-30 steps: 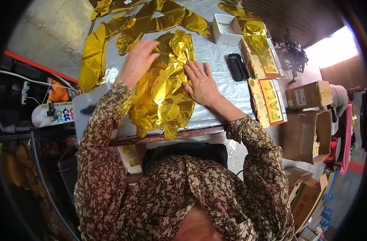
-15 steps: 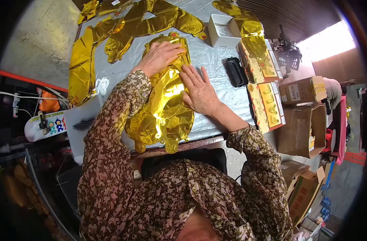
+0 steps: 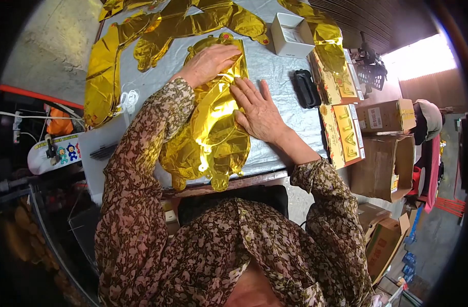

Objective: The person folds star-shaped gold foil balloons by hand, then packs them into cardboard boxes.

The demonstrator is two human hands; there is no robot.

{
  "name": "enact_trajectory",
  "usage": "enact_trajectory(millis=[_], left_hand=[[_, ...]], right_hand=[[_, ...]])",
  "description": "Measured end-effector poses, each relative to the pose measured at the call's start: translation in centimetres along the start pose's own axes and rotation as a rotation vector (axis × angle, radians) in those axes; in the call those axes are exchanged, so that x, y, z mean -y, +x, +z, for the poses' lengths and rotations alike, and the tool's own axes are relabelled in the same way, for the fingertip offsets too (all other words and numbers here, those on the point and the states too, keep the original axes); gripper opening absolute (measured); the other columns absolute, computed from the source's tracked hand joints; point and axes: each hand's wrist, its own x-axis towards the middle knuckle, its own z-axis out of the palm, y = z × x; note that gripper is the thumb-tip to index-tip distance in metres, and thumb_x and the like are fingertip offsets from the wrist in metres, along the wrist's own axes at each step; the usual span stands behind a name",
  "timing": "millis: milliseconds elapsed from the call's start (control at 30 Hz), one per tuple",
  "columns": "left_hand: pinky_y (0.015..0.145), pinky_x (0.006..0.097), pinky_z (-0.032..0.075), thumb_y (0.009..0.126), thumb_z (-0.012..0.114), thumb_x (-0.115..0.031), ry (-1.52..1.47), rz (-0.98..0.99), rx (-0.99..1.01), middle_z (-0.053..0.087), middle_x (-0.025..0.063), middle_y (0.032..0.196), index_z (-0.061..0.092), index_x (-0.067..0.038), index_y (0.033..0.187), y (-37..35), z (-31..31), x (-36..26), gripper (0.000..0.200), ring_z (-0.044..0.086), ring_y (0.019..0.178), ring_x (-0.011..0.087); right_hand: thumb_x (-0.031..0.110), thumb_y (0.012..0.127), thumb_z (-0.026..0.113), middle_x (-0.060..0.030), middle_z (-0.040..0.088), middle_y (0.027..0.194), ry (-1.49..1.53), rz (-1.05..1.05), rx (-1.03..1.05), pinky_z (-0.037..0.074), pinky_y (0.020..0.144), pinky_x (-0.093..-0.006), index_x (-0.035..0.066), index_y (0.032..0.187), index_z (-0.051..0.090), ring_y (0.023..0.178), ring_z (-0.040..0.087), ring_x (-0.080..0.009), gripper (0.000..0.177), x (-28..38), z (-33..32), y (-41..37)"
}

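Note:
A flat, uninflated gold foil balloon (image 3: pixel 213 123) lies creased and folded on the table, its lower end with small tabs at the near edge. Across its upper part rests my left hand (image 3: pixel 213 64), palm down, the fingers stretched out together and pressing on the foil. My right hand (image 3: pixel 262 112) lies flat along the balloon's right side, fingers straight and thumb apart, fingertips on the foil. Neither hand grips anything. What lies beneath my left palm is hidden.
More gold foil balloons (image 3: pixel 198 23) lie along the far and left edges of the silver-covered table (image 3: pixel 275 84). On the right are a white box (image 3: pixel 292 43), a black case (image 3: pixel 305 88) and printed FALL packages (image 3: pixel 344 133). Beyond them are cardboard boxes (image 3: pixel 372 166) and another person (image 3: pixel 428 117).
Both hands stay on the balloon, with the left fingers slightly shifted towards the right. The whole view has moved a little. At the far right, the other person has shifted slightly.

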Motion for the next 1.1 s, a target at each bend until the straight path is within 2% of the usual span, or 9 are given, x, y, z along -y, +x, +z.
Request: enact_trajectory(millis=[100, 167, 267, 300, 600, 800, 900, 1033, 1100], left_hand=[[0.110, 0.0411, 0.043, 0.100, 0.059, -0.022, 0.058, 0.068, -0.045, 0.062, 0.0060, 0.139, 0.063, -0.008, 0.133, 0.0, -0.4, -0.6, 0.036, 0.054, 0.130, 0.0250], [0.109, 0.0408, 0.043, 0.101, 0.058, -0.024, 0.036, 0.054, 0.090, 0.062, 0.0058, 0.138, 0.063, -0.009, 0.133, 0.0, -0.7, -1.5, 0.036, 0.055, 0.129, 0.0251], [0.110, 0.0402, 0.043, 0.102, 0.056, -0.029, 0.028, 0.076, 0.132, 0.062, 0.0085, 0.138, 0.063, -0.010, 0.133, 0.2, -0.3, -0.9, 0.037, 0.055, 0.127, 0.0265], [0.110, 0.0401, 0.043, 0.102, 0.056, -0.029, 0.052, 0.121, 0.087, 0.061, 0.0095, 0.138, 0.063, -0.010, 0.133, 0.3, 0.1, -0.4, 0.037, 0.055, 0.127, 0.0277], [0.105, 0.0418, 0.048, 0.097, 0.061, -0.026, 0.192, 0.156, 0.185, 0.050, 0.0074, 0.146, 0.064, -0.010, 0.130, 1.7, -0.6, -0.4, 0.037, 0.055, 0.127, 0.0291], [0.096, 0.0429, 0.052, 0.097, 0.062, -0.026, 0.213, 0.173, 0.281, 0.055, 0.0077, 0.134, 0.065, -0.010, 0.127, 2.5, -1.8, -1.4, 0.034, 0.062, 0.114, 0.0292], [0.095, 0.0425, 0.052, 0.098, 0.061, -0.026, 0.256, 0.154, 0.332, 0.056, 0.0079, 0.131, 0.065, -0.010, 0.128, 2.8, -2.1, -1.5, 0.034, 0.063, 0.111, 0.0279], [0.097, 0.0428, 0.052, 0.099, 0.060, -0.025, 0.274, 0.129, 0.347, 0.058, 0.0085, 0.130, 0.064, -0.010, 0.130, 2.8, -2.0, -1.6, 0.035, 0.062, 0.113, 0.0295], [0.100, 0.0436, 0.050, 0.099, 0.060, -0.025, 0.265, 0.141, 0.279, 0.059, 0.0088, 0.135, 0.062, -0.009, 0.132, 2.6, -2.0, -1.6, 0.037, 0.060, 0.118, 0.0318]], right_hand=[[0.032, 0.099, 0.052, -0.0174, 0.032, 0.159, -0.009, 0.000, -0.004, 0.013, 0.122, -0.0595, 0.003, 0.152, 0.035, 0.151, 0.026, -0.0328, 0.063, -0.1, 0.2, 0.0], [0.033, 0.099, 0.053, -0.0179, 0.033, 0.159, -0.022, -0.001, -0.002, 0.014, 0.121, -0.0594, 0.003, 0.152, 0.035, 0.151, 0.026, -0.0331, 0.064, -0.1, 0.2, 0.1], [0.031, 0.098, 0.055, -0.0183, 0.031, 0.160, -0.001, -0.015, -0.010, 0.016, 0.121, -0.0591, 0.004, 0.153, 0.034, 0.151, 0.025, -0.0339, 0.065, -0.1, 0.3, -0.1], [0.031, 0.098, 0.055, -0.0182, 0.030, 0.161, -0.001, -0.025, -0.015, 0.016, 0.121, -0.0589, 0.004, 0.154, 0.033, 0.151, 0.025, -0.0342, 0.066, -0.3, 0.5, -0.2], [0.036, 0.105, 0.045, -0.0147, 0.026, 0.164, -0.073, -0.017, -0.003, 0.013, 0.124, -0.0522, 0.005, 0.156, 0.031, 0.153, 0.021, -0.0303, 0.062, 0.5, 0.7, -0.6], [0.043, 0.105, 0.044, -0.0107, 0.026, 0.165, -0.062, -0.106, 0.044, 0.011, 0.125, -0.0485, 0.005, 0.157, 0.030, 0.154, 0.021, -0.0277, 0.066, 4.5, 1.1, -1.6], [0.041, 0.104, 0.048, -0.0156, 0.027, 0.163, 0.067, -0.135, 0.048, 0.019, 0.124, -0.0465, 0.000, 0.154, 0.032, 0.152, 0.024, -0.0319, 0.067, 6.8, 0.8, -2.4], [0.040, 0.103, 0.050, -0.0172, 0.028, 0.162, 0.037, -0.137, 0.006, 0.021, 0.123, -0.0462, -0.001, 0.154, 0.032, 0.151, 0.026, -0.0331, 0.068, 7.4, 1.0, -2.8], [0.040, 0.103, 0.050, -0.0171, 0.028, 0.162, 0.037, -0.136, 0.000, 0.021, 0.123, -0.0466, -0.001, 0.154, 0.032, 0.151, 0.026, -0.0331, 0.068, 7.3, 1.2, -2.9]])
